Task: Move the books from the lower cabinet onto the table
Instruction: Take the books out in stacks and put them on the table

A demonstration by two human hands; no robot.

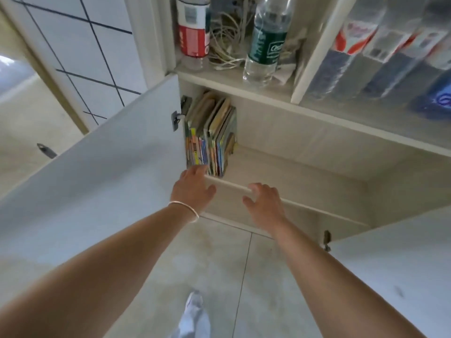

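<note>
Two bare arms reach forward side by side, both hands open and holding nothing.

The left hand [192, 185] is stretched a little farther ahead than the right hand [264, 200], palm down, fingers loosely extended and slightly spread, with a thin pale bracelet [184, 209] around its wrist. The right hand sits just beside it, apart from it, palm down, fingers curled slightly downward and thumb pointing toward the left hand.

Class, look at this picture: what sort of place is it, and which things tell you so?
Probably a room in a home, at a storage cabinet. Clues: upright children's books on the lower shelf, water bottles and tangled cables above, and a tiled floor.
</note>
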